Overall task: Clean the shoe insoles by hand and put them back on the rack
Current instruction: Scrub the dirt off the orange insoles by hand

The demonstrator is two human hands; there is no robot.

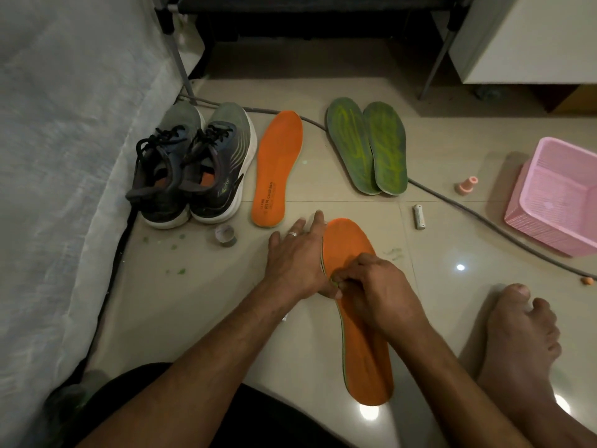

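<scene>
Floor (pixel 323 88) carries everything; shoe rack (pixel 323 14) stands far beyond both hands, top of view, w/ only its lower frame showing. Bed cover (pixel 64 156) runs well out to the left of the left hand's fingers.

Pair of sneakers (pixel 193 166) sits ahead-left of the left fingers; pink basket (pixel 555 202) lies well off to the right of the right hand. Two green insoles (pixel 366 143), touching side by side, lie ahead of the right fingers; a second orange insole (pixel 277 166) lies just ahead of the left fingertips, apart from them.

Task item: orange insole (pixel 355 305) lies on the floor, directly under both hands. Left hand (pixel 297 260): fingers straight and spread, pressing flat at the insole's left edge, steadying it. Right hand (pixel 374 286): fingers curled, pinching at that edge near the left thumb; what they nip is too small to tell.

Step, prob.: hand-cleaning this insole, picking off dirt. Nothing is back on the rack yet.

Next calls for: left hand keeping the insole pinned while the right works along the rest of the surface toward the heel, then the other insoles, then the rack.
</scene>
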